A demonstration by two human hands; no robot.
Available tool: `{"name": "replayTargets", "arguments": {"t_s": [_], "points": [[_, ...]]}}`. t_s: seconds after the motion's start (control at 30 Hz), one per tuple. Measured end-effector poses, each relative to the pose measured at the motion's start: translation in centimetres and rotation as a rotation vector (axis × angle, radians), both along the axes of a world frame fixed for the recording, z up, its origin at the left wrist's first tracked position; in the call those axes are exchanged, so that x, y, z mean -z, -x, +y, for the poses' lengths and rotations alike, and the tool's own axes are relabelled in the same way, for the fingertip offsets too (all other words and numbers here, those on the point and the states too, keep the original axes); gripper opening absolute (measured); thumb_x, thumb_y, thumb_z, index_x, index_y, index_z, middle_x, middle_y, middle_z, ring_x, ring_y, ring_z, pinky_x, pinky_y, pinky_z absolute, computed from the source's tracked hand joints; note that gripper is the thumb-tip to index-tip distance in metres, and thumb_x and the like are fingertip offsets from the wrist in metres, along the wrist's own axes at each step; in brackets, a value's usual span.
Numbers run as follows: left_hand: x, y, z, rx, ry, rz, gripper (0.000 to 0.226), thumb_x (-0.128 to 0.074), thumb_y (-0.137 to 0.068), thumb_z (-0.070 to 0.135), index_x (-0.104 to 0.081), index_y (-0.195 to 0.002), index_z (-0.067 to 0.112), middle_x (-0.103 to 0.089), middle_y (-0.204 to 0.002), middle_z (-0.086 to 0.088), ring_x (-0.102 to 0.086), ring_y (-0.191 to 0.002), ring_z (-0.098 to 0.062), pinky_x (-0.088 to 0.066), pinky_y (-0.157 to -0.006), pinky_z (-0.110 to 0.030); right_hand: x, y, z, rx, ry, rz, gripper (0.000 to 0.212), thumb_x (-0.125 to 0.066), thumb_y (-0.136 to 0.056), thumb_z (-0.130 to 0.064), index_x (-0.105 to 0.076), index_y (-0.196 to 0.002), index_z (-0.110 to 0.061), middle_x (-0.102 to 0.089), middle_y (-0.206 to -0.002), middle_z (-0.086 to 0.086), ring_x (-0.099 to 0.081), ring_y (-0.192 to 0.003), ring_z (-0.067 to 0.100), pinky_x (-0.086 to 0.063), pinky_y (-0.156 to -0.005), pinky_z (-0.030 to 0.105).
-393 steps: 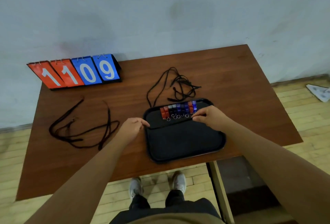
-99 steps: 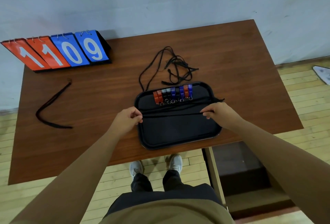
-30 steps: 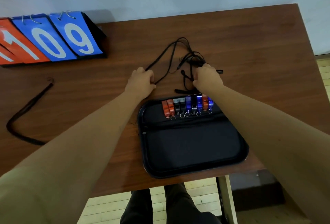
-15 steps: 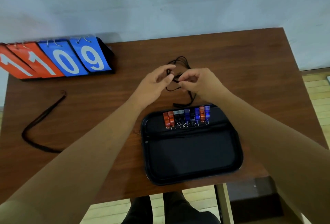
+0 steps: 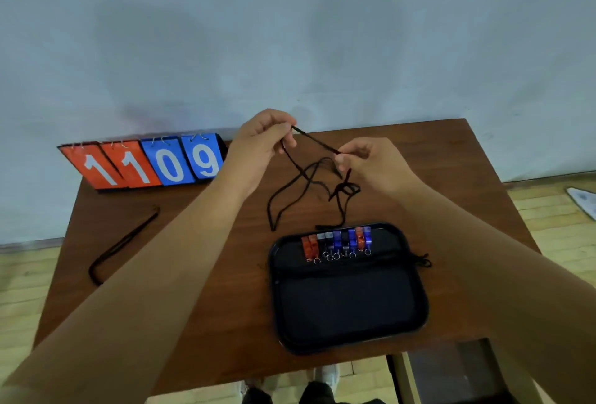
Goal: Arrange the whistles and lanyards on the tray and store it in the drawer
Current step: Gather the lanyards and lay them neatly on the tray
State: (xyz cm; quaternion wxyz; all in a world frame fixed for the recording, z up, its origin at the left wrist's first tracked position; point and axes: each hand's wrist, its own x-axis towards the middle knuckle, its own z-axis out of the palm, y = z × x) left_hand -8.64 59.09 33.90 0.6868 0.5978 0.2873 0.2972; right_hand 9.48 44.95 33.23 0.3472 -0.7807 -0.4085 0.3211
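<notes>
Lanyard (image 5: 309,174) lifted above worktop (image 5: 206,242), behind tray (image 5: 350,336).
Pinched taut between left hand (image 5: 261,139) and right hand (image 5: 364,158); remainder dangling in tangle. Whistles (image 5: 337,242) in row along tray's far edge. Second lanyard (image 5: 121,245) lying at worktop left.

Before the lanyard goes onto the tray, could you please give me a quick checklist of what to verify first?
1. Left hand pinches the lanyard: ok.
2. Right hand pinches it: ok.
3. Lanyard free of tangles: not ok, knotted clump hangs below.
4. Tray has bare room: ok.
5. Whistles in a row at the far edge: ok.
6. All lanyards collected: not ok, one lies at the left.
</notes>
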Motion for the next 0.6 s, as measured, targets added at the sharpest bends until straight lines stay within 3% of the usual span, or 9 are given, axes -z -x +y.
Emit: {"name": "replayTargets", "arguments": {"t_s": [0.1, 0.17, 0.27, 0.33, 0.4, 0.47, 0.53, 0.6], "points": [[-2.7, 0.7, -0.3, 0.05, -0.034, -0.071, 0.011, -0.056, -0.09, 0.012, -0.067, -0.093, 0.013, -0.062, -0.067, 0.0, -0.051, -0.067, -0.019, -0.036, -0.06, -0.026, -1.8, 1.7, -0.1, 0.043, -0.037, 0.03, 0.017, -0.073, -0.089, -0.033, -0.074, -0.105, -0.026, -0.074, -0.102, -0.015, -0.065, -0.095, -0.004, -0.043, -0.083, 0.013], [-4.3, 1.2, -0.6, 0.097, -0.063, -0.088, 0.009, -0.058, -0.092, 0.011, -0.065, -0.096, 0.013, -0.065, -0.072, 0.0, -0.054, -0.068, -0.018, -0.037, -0.06, -0.026, -3.1, 3.2, 0.0, 0.006, -0.075, 0.075, 0.034, -0.075, -0.088, -0.036, -0.068, -0.121, -0.032, -0.07, -0.113, -0.02, -0.063, -0.103, -0.006, -0.042, -0.086, 0.012], [-5.9, 1.9, -1.1, 0.145, -0.105, -0.071, 0.008, -0.06, -0.094, 0.011, -0.066, -0.099, 0.014, -0.07, -0.079, -0.002, -0.06, -0.076, -0.018, -0.042, -0.068, -0.029, -4.5, 5.8, 0.2, -0.1, -0.116, 0.2, 0.049, -0.074, -0.088, -0.036, -0.06, -0.135, -0.035, -0.066, -0.121, -0.025, -0.064, -0.106, 0.001, -0.045, -0.096, 0.022], [-6.3, 2.5, -1.1, 0.135, -0.132, -0.041, 0.008, -0.062, -0.094, 0.014, -0.067, -0.1, 0.015, -0.073, -0.084, -0.003, -0.063, -0.082, -0.018, -0.043, -0.072, -0.031, -4.8, 7.4, 0.3, -0.143, -0.135, 0.349, 0.04, -0.071, -0.092, -0.028, -0.064, -0.131, -0.023, -0.073, -0.117, -0.013, -0.062, -0.086, 0.013, -0.049, -0.086, 0.029], [-6.3, 3.1, -0.8, 0.072, -0.149, -0.015, 0.007, -0.064, -0.093, 0.018, -0.067, -0.1, 0.019, -0.075, -0.086, -0.002, -0.063, -0.083, -0.016, -0.043, -0.072, -0.031, -4.9, 8.7, 0.4, -0.138, -0.18, 0.449, 0.024, -0.066, -0.096, -0.02, -0.069, -0.117, -0.009, -0.078, -0.101, 0.001, -0.052, -0.076, 0.025, -0.043, -0.071, 0.034], [-5.9, 3.6, -0.7, -0.048, -0.135, 0.024, 0.011, -0.064, -0.093, 0.024, -0.066, -0.104, 0.02, -0.074, -0.091, 0.002, -0.064, -0.084, -0.013, -0.044, -0.075, -0.031, -4.9, 9.4, 0.5, -0.089, -0.229, 0.496, 0.022, -0.064, -0.098, -0.017, -0.07, -0.109, 0.002, -0.077, -0.093, 0.011, -0.05, -0.066, 0.022, -0.042, -0.063, 0.031], [-5.3, 4.3, -1.1, -0.104, -0.043, 0.059, 0.029, -0.062, -0.095, 0.036, -0.061, -0.116, 0.017, -0.07, -0.105, 0.002, -0.066, -0.098, -0.014, -0.049, -0.087, -0.033, -5.4, 9.7, 0.5, -0.02, -0.284, 0.573, 0.023, -0.062, -0.098, -0.014, -0.069, -0.108, 0.006, -0.074, -0.089, 0.016, -0.053, -0.062, 0.018, -0.045, -0.061, 0.029], [-4.3, 5.3, -2.1, 0.091, 0.085, 0.065, 0.048, -0.056, -0.097, 0.049, -0.056, -0.126, 0.012, -0.067, -0.118, -0.003, -0.063, -0.117, -0.018, -0.047, -0.105, -0.039, -6.0, 9.7, 0.5, 0.024, -0.346, 0.668, 0.02, -0.06, -0.098, -0.01, -0.068, -0.108, 0.006, -0.073, -0.088, 0.016, -0.057, -0.065, 0.019, -0.049, -0.063, 0.028]]}}
